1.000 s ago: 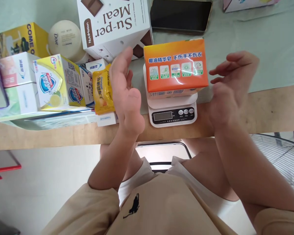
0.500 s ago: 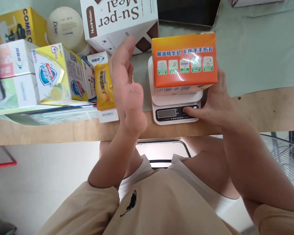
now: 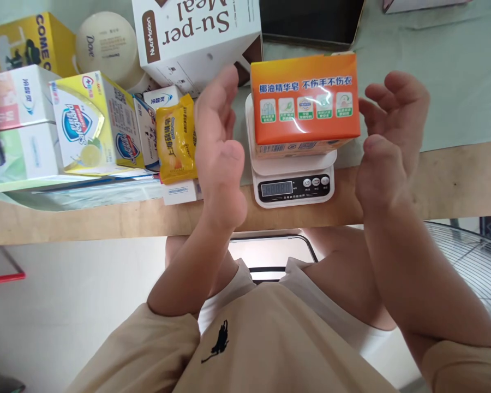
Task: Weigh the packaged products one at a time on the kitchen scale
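- Wooden-edged table: orange pack sits on white scale
- Left hand, right hand flank it, loosely open, empty
- Display shows digits, too faint to read

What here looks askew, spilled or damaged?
The orange pack looks slightly off-centre on the white scale: its right side seems to jut past the scale's edge. I see nothing spilled or damaged.

Plain indoor room, perhaps at home
A green cloth on a wooden table, bearing a boxed soap, Dove jar, small scale and phone, suggests it.
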### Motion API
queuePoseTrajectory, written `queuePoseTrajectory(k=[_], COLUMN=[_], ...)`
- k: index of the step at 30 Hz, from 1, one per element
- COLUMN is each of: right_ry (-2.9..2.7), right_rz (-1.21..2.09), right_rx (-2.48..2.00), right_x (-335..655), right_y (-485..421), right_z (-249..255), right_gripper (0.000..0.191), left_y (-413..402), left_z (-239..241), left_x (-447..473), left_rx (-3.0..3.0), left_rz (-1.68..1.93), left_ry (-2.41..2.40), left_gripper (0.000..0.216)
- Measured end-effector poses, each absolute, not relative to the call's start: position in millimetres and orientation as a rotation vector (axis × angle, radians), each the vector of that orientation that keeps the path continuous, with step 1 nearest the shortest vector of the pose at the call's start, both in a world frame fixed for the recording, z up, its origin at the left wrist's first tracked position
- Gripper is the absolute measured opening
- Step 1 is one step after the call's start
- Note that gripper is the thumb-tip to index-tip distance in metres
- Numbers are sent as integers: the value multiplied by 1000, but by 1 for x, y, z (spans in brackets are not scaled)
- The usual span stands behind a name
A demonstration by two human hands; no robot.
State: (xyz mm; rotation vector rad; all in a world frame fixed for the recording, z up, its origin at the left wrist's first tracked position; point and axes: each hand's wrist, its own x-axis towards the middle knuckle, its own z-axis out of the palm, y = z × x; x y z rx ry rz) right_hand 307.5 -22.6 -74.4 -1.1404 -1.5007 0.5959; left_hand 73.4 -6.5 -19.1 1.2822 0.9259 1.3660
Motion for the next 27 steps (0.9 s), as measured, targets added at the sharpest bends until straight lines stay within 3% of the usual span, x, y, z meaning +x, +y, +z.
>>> queuePoseTrajectory(k=[6,14,27], right_ry=[-1512,-1429,-1556], right_rz=[649,658,540], right_rx=[-1080,-1065,-1186], right_x=[289,287,282], right_y=[-16,-14,-5], right_z=[-68,-70,-66], right_gripper=[60,56,54], left_y=[-5,0,-5], left_z=[-24,-39,-24], left_x=[74,58,72], left_rx=[1226,1229,1150], left_rz=[1254,1231,1152], left_ry=[740,756,877], left_gripper=[58,60,63])
